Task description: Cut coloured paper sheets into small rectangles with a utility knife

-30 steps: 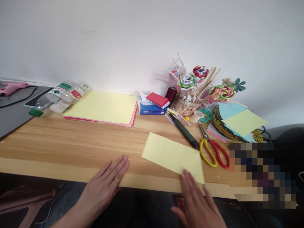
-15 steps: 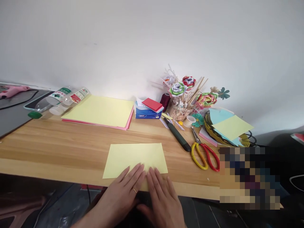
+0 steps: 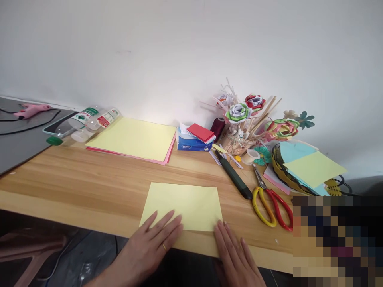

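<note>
A pale yellow sheet of paper [image 3: 191, 203] lies flat near the table's front edge; a fold runs, as far as I can tell, along its near side. My left hand [image 3: 155, 239], with a ring on one finger, rests on the sheet's lower left part, fingers stretched and slightly spread. At the lower right corner, my right hand [image 3: 236, 247] touches the paper with its fingertips, fingers extended. Neither hand grips anything. To the right of the sheet lie a dark green utility knife [image 3: 235, 175] and scissors [image 3: 263, 195] with yellow and red handles.
Behind are a stack of coloured paper [image 3: 131, 139], a blue tissue pack [image 3: 194, 143] with red paper on top, and a pot of paper flowers [image 3: 239, 135]. A basket [image 3: 277, 165] stands right. Plastic bottles [image 3: 86, 117] and a pink glue gun [image 3: 32, 111] lie left.
My right hand has slid right along the near edge to the paper's corner, away from my left hand. My left hand stays on the sheet. The whole view has shifted slightly.
</note>
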`<state>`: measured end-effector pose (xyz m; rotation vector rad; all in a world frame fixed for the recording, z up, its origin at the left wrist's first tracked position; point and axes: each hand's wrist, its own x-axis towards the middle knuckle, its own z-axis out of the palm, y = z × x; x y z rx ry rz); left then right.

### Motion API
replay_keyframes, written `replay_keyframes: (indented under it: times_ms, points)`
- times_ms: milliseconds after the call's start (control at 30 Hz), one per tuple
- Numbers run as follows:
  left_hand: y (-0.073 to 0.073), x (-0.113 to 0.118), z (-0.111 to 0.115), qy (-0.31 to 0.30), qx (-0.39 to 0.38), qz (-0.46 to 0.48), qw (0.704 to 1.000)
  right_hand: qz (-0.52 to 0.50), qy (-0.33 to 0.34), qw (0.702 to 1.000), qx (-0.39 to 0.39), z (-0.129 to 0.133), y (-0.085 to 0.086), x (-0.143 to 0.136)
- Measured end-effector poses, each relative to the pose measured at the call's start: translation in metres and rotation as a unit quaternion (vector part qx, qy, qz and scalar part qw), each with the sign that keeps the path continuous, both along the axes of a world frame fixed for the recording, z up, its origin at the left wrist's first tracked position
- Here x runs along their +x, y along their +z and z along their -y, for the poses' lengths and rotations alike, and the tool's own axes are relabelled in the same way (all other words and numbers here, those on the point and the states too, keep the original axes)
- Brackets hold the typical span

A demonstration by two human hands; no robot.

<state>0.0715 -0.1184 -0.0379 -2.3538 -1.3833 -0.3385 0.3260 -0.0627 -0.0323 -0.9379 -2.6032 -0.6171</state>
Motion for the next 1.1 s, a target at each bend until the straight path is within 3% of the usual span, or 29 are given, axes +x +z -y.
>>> replay_keyframes:
  times_ms: [167, 300, 667, 1100]
  points:
    - [0.001, -0.02, 0.01, -0.007, 0.004, 0.007, 1.0, -0.014, -0.027, 0.999, -0.015, 0.004, 0.003, 0.002]
    - [-0.001, -0.035, 0.02, 0.021, -0.007, 0.027, 0.999, -0.01, -0.049, 0.999, -0.021, 0.006, 0.0, 0.001]
    - [0.006, -0.068, 0.03, 0.026, 0.037, 0.043, 0.998, -0.004, -0.02, 0.999, -0.025, 0.004, -0.002, 0.014]
    - [0.004, -0.071, 0.028, 0.011, 0.053, 0.041, 0.998, -0.112, 0.042, 0.991, -0.062, 0.003, 0.0, 0.032]
